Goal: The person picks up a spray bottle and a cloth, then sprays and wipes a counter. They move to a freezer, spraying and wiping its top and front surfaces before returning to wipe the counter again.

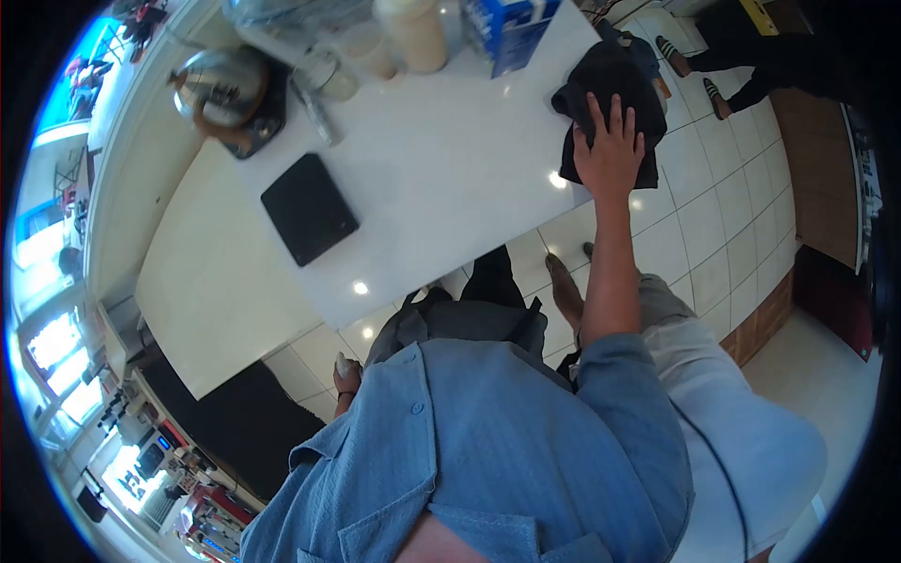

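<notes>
My right hand [610,155] lies with fingers spread on a dark, folded cloth [605,70] at the right end of the white table [441,169]. The cloth hangs partly over the table edge. Low beside my body on the left, my left hand [348,377] is closed around a small pale thing [342,359], mostly hidden and too small to name. Between the hands, nearer the left side, a flat black rectangular device [310,208] rests on the tabletop.
A steel kettle [221,89] stands on a dark base at the back left. Near it are a clear glass [330,77], a cream container [413,36] and a blue box [511,33]. A person in white [741,441] is close on my right; another person's sandalled feet [673,58] show beyond.
</notes>
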### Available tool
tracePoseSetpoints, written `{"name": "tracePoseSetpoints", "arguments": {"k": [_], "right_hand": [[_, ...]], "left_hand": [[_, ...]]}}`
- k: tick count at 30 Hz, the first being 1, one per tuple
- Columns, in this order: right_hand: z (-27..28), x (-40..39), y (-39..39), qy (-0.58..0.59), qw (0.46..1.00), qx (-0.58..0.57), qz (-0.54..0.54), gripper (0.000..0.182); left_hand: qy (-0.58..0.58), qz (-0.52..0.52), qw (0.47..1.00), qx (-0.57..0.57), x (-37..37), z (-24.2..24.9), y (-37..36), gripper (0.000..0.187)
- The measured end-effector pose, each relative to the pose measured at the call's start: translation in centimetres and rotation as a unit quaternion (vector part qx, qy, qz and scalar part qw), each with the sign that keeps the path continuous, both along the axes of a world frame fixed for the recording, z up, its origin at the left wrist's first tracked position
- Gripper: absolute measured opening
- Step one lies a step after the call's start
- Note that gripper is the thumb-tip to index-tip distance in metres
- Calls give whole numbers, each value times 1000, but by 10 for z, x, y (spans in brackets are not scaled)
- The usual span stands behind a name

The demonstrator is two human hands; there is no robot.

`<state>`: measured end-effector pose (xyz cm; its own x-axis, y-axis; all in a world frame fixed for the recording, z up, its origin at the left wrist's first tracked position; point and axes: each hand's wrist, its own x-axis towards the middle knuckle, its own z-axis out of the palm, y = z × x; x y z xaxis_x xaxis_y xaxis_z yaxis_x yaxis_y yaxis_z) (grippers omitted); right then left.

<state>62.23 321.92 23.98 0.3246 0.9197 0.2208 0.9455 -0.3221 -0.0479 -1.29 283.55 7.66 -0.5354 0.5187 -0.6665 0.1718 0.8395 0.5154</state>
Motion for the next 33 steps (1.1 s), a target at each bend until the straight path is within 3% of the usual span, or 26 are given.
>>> {"name": "tracePoseSetpoints", "arguments": {"k": [4,7,8,10,12,14,17,22,24,28,30,32,33], "right_hand": [[4,-84,-40,15,1000,-19,0,58],[6,-154,-72,28,999,-16,18,59],[10,-179,-85,38,999,-16,33,62],[19,-231,-109,63,996,-23,57,65],[28,-276,-135,87,992,-39,83,66],[34,-308,-155,109,987,-56,109,68],[33,-310,-162,113,983,-60,131,67],[1,-214,-134,29,998,-24,54,62],[5,-196,-131,51,997,-32,45,58],[0,-213,-161,207,973,34,95,57],[7,-258,-197,333,935,60,106,57],[16,-304,-238,477,874,8,92,56],[41,-330,-253,515,846,-7,140,57]], "left_hand": [[26,-32,999,11,-35,-2,-27,20],[-14,56,995,81,-42,20,-44,19],[-13,25,998,49,-73,-15,-73,20],[-132,145,976,92,-100,-33,-101,20],[-124,136,978,100,-96,-20,-116,20],[10,-5,997,75,-66,27,-89,21],[16,-9,999,35,-63,28,-93,20],[-17,92,993,75,-51,28,-99,21],[-24,154,983,91,-38,36,-110,21],[-2,193,975,109,-19,56,-126,21],[11,196,973,125,-12,58,-148,21],[10,219,966,135,-10,55,-165,21],[6,228,965,131,-10,53,-178,21]]}}
